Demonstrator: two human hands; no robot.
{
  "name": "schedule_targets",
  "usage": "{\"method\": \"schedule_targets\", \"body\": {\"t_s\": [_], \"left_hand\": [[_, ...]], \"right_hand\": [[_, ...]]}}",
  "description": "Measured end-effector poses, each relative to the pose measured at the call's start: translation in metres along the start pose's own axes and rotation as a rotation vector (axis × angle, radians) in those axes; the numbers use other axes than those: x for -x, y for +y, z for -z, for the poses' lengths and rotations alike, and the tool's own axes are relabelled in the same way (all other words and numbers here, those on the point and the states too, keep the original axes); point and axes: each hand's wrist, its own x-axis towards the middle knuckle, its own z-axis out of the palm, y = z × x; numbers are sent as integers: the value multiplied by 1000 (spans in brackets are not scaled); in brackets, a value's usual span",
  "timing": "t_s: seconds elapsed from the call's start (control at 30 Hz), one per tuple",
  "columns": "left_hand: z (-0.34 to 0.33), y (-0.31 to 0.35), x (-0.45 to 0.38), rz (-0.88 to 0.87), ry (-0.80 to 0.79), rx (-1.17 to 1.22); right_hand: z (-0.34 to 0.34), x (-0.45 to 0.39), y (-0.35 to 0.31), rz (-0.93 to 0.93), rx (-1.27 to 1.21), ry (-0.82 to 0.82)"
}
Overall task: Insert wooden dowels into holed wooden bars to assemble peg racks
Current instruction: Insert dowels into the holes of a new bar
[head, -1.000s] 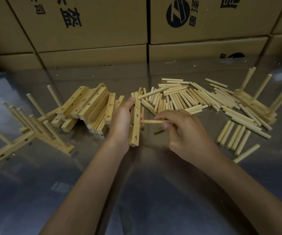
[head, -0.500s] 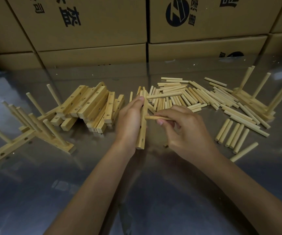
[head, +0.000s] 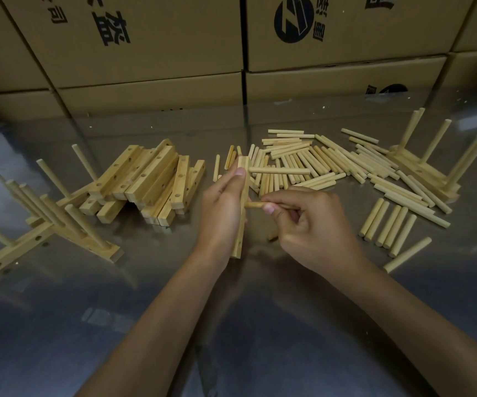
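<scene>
Left hand (head: 222, 207) wraps a holed bar (head: 241, 207), holding it on end, near tip just above the worktop (head: 231, 325), thumb up near the far end. One dowel (head: 279, 170) already sticks out rightward from the bar's top. Right hand (head: 311, 224) pinches a second dowel (head: 253, 205) between thumb and fingers, its tip at the bar's side, mid-length; can't tell how deep it's seated, the fingers cover most of it.

Right of the hands: a row of loose dowels (head: 389, 226) lying side by side, one stray just nearer. Left: finished racks (head: 45, 219) with pegs angled up, resting on the worktop.

Farther back: stack of empty holed bars (head: 148, 181) left of centre, big heap of loose dowels (head: 332, 164) behind the hands, more assembled racks (head: 429, 164) far right with pegs upright. Cardboard boxes (head: 160, 53) wall off the back edge.
</scene>
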Motion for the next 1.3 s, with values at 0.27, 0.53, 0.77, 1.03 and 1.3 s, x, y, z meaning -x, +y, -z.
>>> {"method": "schedule_targets", "body": {"t_s": [0.27,0.53,0.77,1.03,1.3], "left_hand": [[6,2,-8,15,27,39],[18,4,-18,109,128,104],[6,0,-6,9,49,-29],[6,0,-4,23,49,5],[14,2,-13,67,136,77]], "right_hand": [[1,-6,-2,-181,-293,-4],[18,-14,3,-277,-310,-75],[6,-7,2,-6,-54,7],[-2,-1,-2,-44,-159,93],[18,-13,1,-121,-275,162]]}}
